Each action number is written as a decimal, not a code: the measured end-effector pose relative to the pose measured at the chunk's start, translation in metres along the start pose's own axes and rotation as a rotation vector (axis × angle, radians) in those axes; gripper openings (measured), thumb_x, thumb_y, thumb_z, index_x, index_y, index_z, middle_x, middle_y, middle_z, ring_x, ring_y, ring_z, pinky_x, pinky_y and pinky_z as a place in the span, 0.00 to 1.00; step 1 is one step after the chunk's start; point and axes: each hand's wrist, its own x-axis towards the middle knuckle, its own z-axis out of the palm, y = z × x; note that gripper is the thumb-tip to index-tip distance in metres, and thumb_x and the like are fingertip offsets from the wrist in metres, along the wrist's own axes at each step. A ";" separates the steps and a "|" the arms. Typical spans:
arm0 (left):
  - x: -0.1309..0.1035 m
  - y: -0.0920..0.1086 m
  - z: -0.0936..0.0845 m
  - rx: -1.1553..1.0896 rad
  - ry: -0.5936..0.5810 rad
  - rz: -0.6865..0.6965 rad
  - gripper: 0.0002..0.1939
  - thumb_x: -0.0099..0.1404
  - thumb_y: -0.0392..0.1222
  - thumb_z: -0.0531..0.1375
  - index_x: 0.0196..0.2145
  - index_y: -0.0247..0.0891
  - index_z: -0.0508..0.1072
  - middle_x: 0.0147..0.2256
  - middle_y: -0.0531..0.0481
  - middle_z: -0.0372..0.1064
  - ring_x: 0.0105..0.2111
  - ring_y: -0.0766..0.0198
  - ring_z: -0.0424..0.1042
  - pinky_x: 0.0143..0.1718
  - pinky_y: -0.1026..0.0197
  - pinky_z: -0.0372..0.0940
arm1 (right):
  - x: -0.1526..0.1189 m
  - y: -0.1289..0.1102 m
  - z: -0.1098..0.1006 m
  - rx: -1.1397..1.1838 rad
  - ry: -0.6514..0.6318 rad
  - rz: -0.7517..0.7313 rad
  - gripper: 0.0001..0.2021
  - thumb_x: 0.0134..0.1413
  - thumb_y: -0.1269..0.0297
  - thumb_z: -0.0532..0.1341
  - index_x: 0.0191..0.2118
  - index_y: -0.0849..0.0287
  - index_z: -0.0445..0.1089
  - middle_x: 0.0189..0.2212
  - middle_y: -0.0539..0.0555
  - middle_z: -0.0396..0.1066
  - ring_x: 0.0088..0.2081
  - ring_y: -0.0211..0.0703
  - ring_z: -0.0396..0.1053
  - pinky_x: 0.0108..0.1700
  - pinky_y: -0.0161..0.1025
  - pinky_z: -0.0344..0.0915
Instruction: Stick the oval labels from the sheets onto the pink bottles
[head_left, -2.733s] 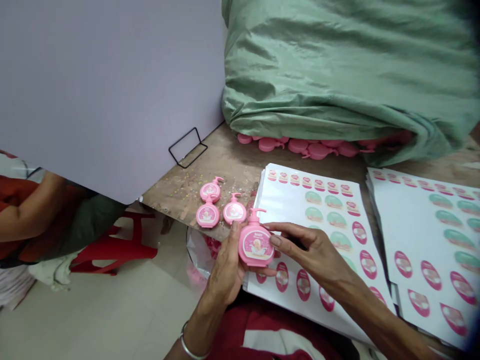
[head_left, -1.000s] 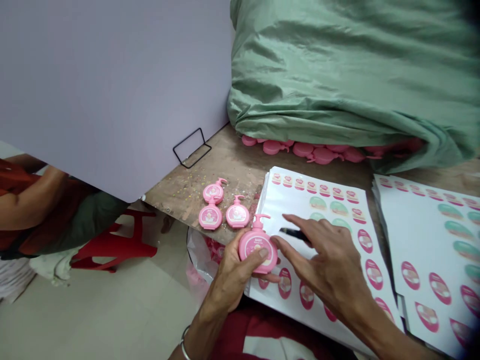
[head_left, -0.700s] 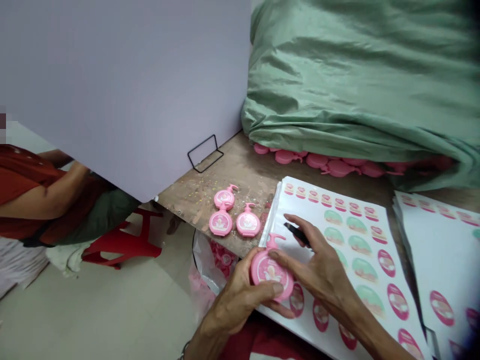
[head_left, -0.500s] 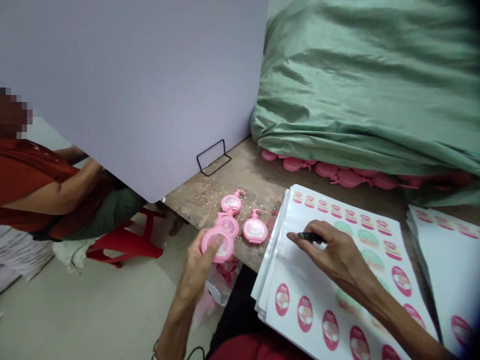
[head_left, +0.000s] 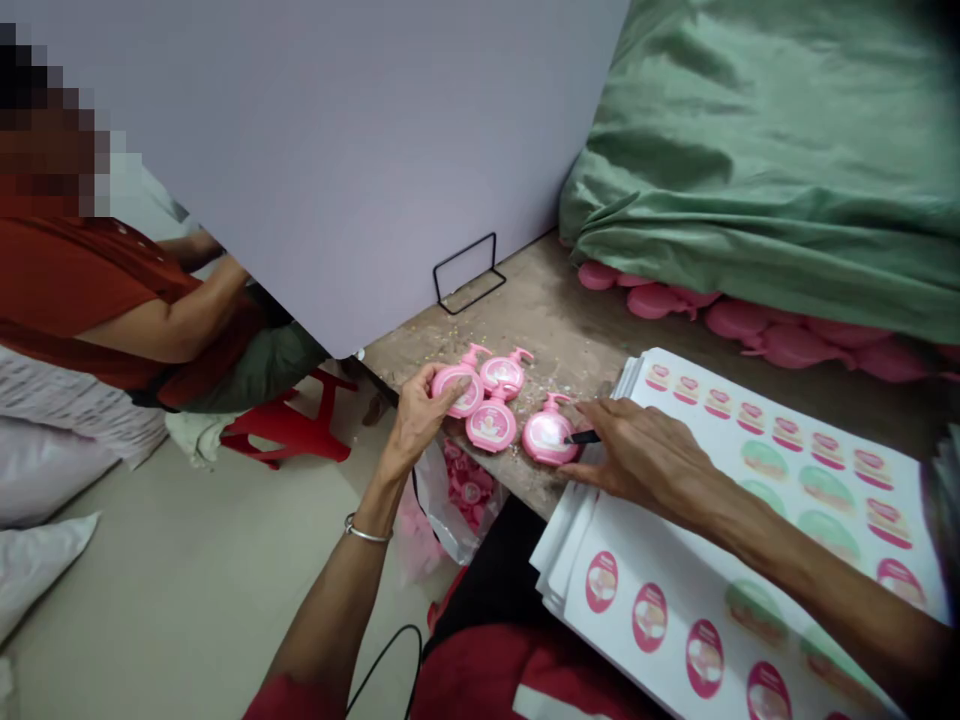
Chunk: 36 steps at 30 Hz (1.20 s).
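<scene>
My left hand (head_left: 426,408) grips a flat pink pump-bottle-shaped piece (head_left: 457,393) at the table's left edge, thumb on its face. Touching or overlapping it are two similar pieces, one behind (head_left: 501,377) and one in front (head_left: 490,428). Another pink piece (head_left: 550,438) lies to their right, a glossy label on its face. My right hand (head_left: 622,450) is at that piece's right side, thumb and fingers close around its edge. Between those fingers is a slim black tool (head_left: 583,437), its tip over the piece; its exact kind is unclear. Under my right forearm lies a stack of sticker sheets (head_left: 675,500).
A green cloth (head_left: 750,180) covers a heap of pink pieces (head_left: 795,335) at the back. A grey panel (head_left: 337,170) with a black wire stand (head_left: 469,275) borders the table. Below the edge hangs a clear bag (head_left: 442,510) of pink items. A co-worker (head_left: 150,300) sits left.
My right hand has gone from above the sticker sheets to the right-hand pink piece, carrying the black tool. My left hand has moved its piece farther back, beside the other two. The view has shifted.
</scene>
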 end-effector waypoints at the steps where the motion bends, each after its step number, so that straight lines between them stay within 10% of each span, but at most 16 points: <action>1: 0.003 -0.002 0.001 -0.003 -0.004 0.015 0.18 0.56 0.53 0.64 0.35 0.34 0.72 0.29 0.53 0.69 0.28 0.68 0.66 0.31 0.66 0.61 | 0.002 -0.003 0.001 0.010 -0.016 0.002 0.35 0.44 0.43 0.65 0.55 0.60 0.66 0.44 0.63 0.72 0.44 0.58 0.71 0.39 0.44 0.63; 12: 0.035 -0.009 0.047 0.078 -0.124 0.179 0.16 0.59 0.51 0.62 0.36 0.34 0.75 0.34 0.48 0.74 0.34 0.63 0.71 0.37 0.63 0.63 | 0.017 -0.026 0.017 0.101 -0.061 0.083 0.35 0.46 0.47 0.65 0.57 0.62 0.62 0.48 0.63 0.71 0.49 0.57 0.69 0.45 0.45 0.63; 19: -0.016 -0.021 0.017 0.058 0.095 0.199 0.13 0.60 0.48 0.61 0.38 0.37 0.74 0.37 0.49 0.75 0.36 0.62 0.72 0.41 0.62 0.64 | 0.010 -0.068 0.020 0.064 0.053 -0.005 0.27 0.49 0.51 0.65 0.51 0.65 0.65 0.43 0.61 0.72 0.45 0.55 0.68 0.44 0.44 0.62; 24: -0.073 -0.060 -0.001 -0.016 0.449 0.161 0.13 0.64 0.49 0.55 0.39 0.38 0.70 0.45 0.44 0.72 0.48 0.56 0.70 0.52 0.55 0.61 | 0.001 -0.109 0.029 -0.041 0.153 -0.186 0.14 0.56 0.68 0.59 0.48 0.64 0.67 0.39 0.60 0.71 0.41 0.53 0.67 0.41 0.46 0.60; 29: -0.102 -0.118 0.001 0.055 0.430 -0.059 0.15 0.64 0.49 0.55 0.41 0.36 0.70 0.43 0.42 0.73 0.43 0.58 0.73 0.46 0.57 0.66 | -0.006 -0.128 0.050 -0.095 0.206 -0.344 0.19 0.59 0.79 0.49 0.53 0.62 0.66 0.36 0.60 0.71 0.38 0.50 0.67 0.38 0.45 0.59; 36: -0.095 -0.180 -0.010 0.390 0.477 -0.348 0.24 0.61 0.47 0.60 0.52 0.33 0.64 0.53 0.33 0.63 0.57 0.47 0.60 0.56 0.45 0.56 | -0.008 -0.066 0.025 0.010 0.163 -0.158 0.16 0.56 0.61 0.58 0.49 0.63 0.67 0.38 0.61 0.70 0.41 0.54 0.68 0.39 0.45 0.63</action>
